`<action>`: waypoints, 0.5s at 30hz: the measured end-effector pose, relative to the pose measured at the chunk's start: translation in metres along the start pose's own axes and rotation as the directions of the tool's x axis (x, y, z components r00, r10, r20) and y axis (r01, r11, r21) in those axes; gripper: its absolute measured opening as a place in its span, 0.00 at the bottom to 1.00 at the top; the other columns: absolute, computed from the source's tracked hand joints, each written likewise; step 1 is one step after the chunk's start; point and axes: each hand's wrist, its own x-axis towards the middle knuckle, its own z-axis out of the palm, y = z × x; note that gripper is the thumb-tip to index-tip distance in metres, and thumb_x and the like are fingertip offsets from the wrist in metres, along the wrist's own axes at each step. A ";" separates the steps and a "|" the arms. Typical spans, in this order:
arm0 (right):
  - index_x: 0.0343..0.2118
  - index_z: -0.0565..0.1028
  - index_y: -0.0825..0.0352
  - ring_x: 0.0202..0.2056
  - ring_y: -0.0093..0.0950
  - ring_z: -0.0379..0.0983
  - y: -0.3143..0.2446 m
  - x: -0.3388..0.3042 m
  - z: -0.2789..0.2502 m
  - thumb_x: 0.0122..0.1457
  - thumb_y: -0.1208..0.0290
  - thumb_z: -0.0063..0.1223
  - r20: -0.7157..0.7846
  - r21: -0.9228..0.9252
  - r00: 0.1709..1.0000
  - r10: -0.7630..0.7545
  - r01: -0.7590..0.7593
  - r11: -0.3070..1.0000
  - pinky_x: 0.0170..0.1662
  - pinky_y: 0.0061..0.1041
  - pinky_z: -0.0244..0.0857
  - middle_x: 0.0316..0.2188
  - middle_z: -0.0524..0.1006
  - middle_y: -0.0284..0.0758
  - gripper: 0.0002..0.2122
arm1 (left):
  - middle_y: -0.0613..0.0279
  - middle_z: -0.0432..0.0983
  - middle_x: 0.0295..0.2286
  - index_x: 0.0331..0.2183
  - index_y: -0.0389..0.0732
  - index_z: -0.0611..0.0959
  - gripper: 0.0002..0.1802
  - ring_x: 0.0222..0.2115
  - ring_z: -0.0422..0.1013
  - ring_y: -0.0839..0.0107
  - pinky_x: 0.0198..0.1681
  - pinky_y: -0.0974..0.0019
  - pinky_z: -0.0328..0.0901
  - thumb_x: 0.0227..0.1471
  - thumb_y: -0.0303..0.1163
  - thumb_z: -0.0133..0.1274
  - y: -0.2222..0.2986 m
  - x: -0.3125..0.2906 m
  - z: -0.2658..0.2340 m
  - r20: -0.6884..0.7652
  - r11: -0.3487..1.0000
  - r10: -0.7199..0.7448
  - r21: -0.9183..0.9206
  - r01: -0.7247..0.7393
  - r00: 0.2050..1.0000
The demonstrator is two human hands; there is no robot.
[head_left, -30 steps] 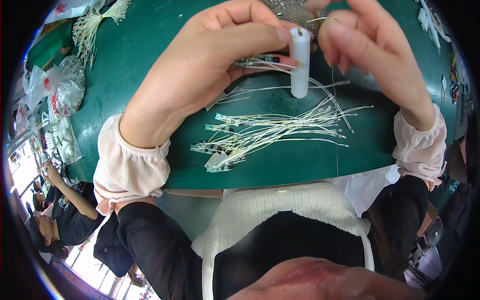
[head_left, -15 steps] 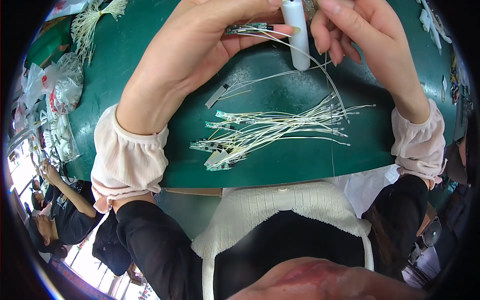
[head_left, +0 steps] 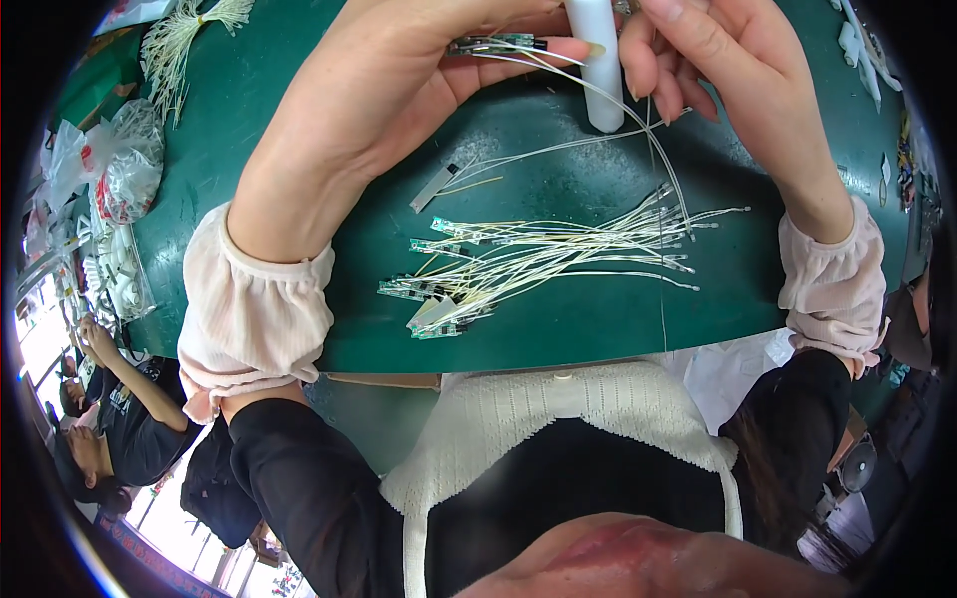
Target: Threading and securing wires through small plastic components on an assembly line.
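Note:
My left hand (head_left: pixel 469 40) is closed around a white plastic tube (head_left: pixel 602 95), which hangs nearly upright at the top of the view. A small green circuit board (head_left: pixel 495 44) with white wires lies across the same hand's fingers, its wires trailing down to the right. Close beside the tube, my right hand (head_left: pixel 703 50) has its fingers curled and thumb pressed in; what they grip is hidden at the upper edge. Below the hands lies a bunch of wired circuit boards (head_left: pixel 538 254). A single wired board (head_left: pixel 436 187) lies apart, just above that bunch.
The green table (head_left: pixel 249 130) holds a tied bundle of pale wires (head_left: pixel 189 40) at far left and clear plastic bags (head_left: pixel 125 164) below it. White pieces (head_left: pixel 862 50) lie far right. Another person's hand (head_left: pixel 97 342) shows at the left edge.
The white tube has shifted slightly right and up in my left hand. Wire tips now show just below my right fingers. The boards on the table stay put.

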 end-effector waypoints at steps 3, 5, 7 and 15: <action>0.45 0.65 0.66 0.20 0.17 0.71 0.002 0.005 -0.003 0.73 0.67 0.45 0.000 -0.001 1.000 0.002 -0.002 1.000 0.21 0.11 0.57 0.25 0.80 0.35 0.08 | 0.50 0.81 0.43 0.37 0.35 0.79 0.04 0.39 0.79 0.66 0.50 0.65 0.75 0.63 0.25 0.53 -0.022 0.041 -0.033 0.600 0.921 0.386 -0.205 -0.332 0.701; 0.45 0.65 0.66 0.20 0.17 0.72 0.002 0.005 -0.003 0.73 0.67 0.45 0.036 -0.015 0.999 -0.035 0.036 0.999 0.21 0.11 0.57 0.25 0.79 0.35 0.08 | 0.50 0.81 0.43 0.37 0.35 0.79 0.04 0.39 0.79 0.66 0.50 0.65 0.75 0.63 0.26 0.53 -0.024 0.041 -0.035 0.581 0.927 0.373 -0.212 -0.309 0.724; 0.45 0.65 0.66 0.20 0.17 0.72 -0.002 -0.001 0.006 0.72 0.68 0.46 -0.031 0.091 0.998 0.061 -0.058 0.994 0.22 0.11 0.59 0.25 0.79 0.36 0.08 | 0.50 0.81 0.43 0.37 0.35 0.79 0.04 0.39 0.79 0.66 0.50 0.65 0.75 0.63 0.26 0.53 -0.025 0.038 -0.035 0.559 0.933 0.361 -0.219 -0.287 0.746; 0.44 0.65 0.66 0.20 0.17 0.71 0.019 0.009 -0.006 0.72 0.68 0.46 0.153 0.214 0.961 -0.229 0.194 0.957 0.22 0.11 0.60 0.25 0.79 0.35 0.08 | 0.52 0.81 0.41 0.37 0.35 0.79 0.04 0.39 0.79 0.67 0.49 0.66 0.75 0.63 0.26 0.53 -0.026 0.037 -0.037 0.594 0.932 0.350 -0.144 -0.332 0.725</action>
